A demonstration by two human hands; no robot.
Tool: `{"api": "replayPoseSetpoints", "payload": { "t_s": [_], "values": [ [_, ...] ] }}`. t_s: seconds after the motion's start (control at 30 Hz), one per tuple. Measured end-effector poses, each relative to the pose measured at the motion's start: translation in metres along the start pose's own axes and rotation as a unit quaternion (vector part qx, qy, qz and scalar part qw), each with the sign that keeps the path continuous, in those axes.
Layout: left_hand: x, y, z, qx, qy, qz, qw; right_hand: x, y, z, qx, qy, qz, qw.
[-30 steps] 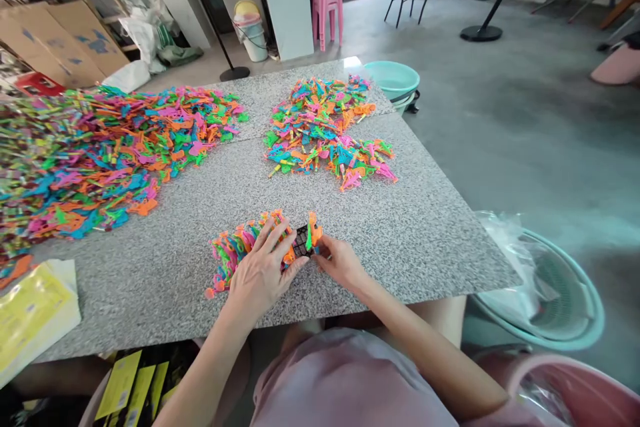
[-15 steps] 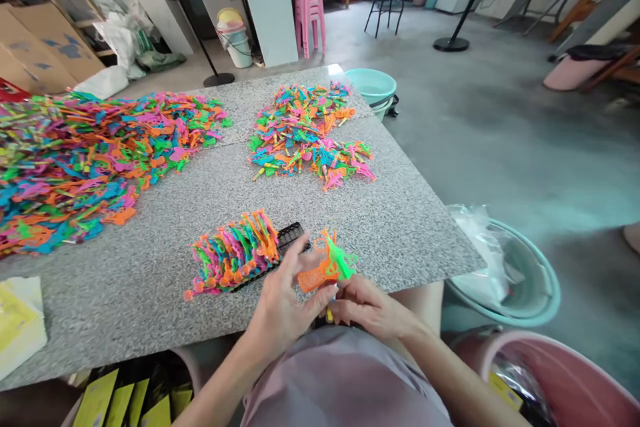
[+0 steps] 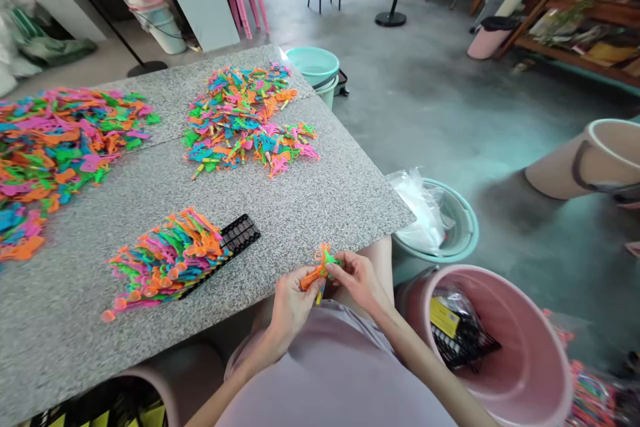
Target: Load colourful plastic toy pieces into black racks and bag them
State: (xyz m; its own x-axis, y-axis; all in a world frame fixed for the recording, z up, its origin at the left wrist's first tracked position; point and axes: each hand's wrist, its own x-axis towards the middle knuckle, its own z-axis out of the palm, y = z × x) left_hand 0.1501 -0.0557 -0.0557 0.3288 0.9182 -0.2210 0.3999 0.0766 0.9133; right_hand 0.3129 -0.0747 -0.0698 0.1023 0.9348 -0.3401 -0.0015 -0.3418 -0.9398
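Note:
Close to my body at the table's front edge, my left hand (image 3: 293,303) pinches the orange end of a small orange and green plastic toy (image 3: 314,275). Fingers of my right hand (image 3: 361,280) are closed on its green side. A short yellow piece hangs below it; part of the toy is hidden by my fingers. To the left, a black plastic rack (image 3: 241,233) lies slanted on the speckled table (image 3: 345,193). Most of it is filled with a row of upright, similar toys (image 3: 165,257) in orange, pink, green and blue; its far right end shows bare grid.
Loose colourful toys form one pile (image 3: 245,120) at mid-table and a larger heap (image 3: 55,153) at left. A pink tub (image 3: 530,320) holding packaging stands at my right, beside a teal basket (image 3: 473,233) with plastic bags. Another bin (image 3: 155,373) is under the table.
My view has swung right and down, so the table shifts left in it. My left hand's fingers, spread before, have closed on the toy. The toy has turned and both hands are nearer together.

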Motion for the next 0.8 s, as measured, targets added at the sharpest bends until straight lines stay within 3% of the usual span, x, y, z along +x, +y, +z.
{"api": "replayPoseSetpoints", "payload": {
  "t_s": [0.23, 0.57, 0.8],
  "values": [
    [-0.004, 0.008, 0.007, 0.054, -0.013, 0.020, 0.998, -0.008, 0.010, -0.007, 0.093, -0.067, 0.067, 0.991],
    [-0.008, 0.000, 0.012, 0.112, 0.060, 0.083, 0.988, -0.009, -0.006, 0.008, 0.004, 0.012, 0.039, 0.999],
    [-0.011, 0.005, 0.008, 0.099, 0.047, 0.098, 0.989, -0.021, -0.010, 0.012, 0.052, 0.021, 0.066, 0.996]
  ]
}}
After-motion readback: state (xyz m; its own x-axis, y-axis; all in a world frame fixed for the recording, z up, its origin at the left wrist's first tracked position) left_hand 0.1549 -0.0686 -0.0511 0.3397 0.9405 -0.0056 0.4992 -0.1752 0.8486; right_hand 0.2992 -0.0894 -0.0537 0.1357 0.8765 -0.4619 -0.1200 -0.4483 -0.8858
